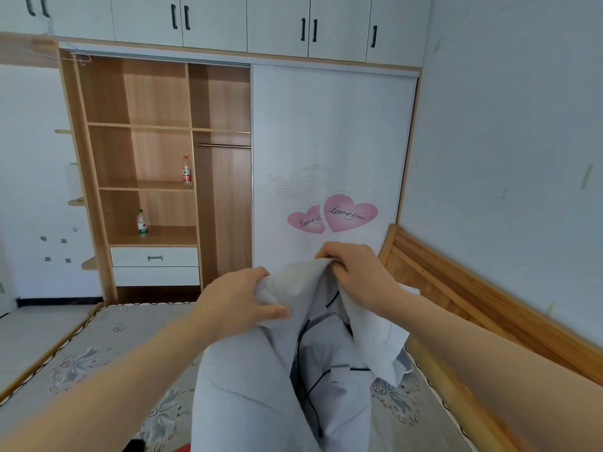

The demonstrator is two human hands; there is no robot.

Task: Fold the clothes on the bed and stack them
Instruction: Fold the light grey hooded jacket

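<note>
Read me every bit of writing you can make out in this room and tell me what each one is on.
"Love you!": larger pink heart on the white sliding wardrobe door.
"Love yo", cut off by the larger heart: smaller pink heart.
Labels on the two bottles: too small to read.
Mattress print lettering: too blurred to read.

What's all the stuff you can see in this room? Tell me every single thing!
garment: one, pale grey-white with dark piping, held up over the bed
mattress: one, grey with flower pattern, under the garment
bed frame: one, light wood, right side by the wall
wardrobe shelves: open, wooden, left of the sliding door
sliding door: one, white, two pink heart stickers
water bottles: two, clear; red-labelled on middle shelf, green-labelled on the shelf below
drawers: two, white, under the shelves
upper cabinets: white, black handles, along the top
left hand: gripping the garment
right hand: gripping the garment's top
</note>
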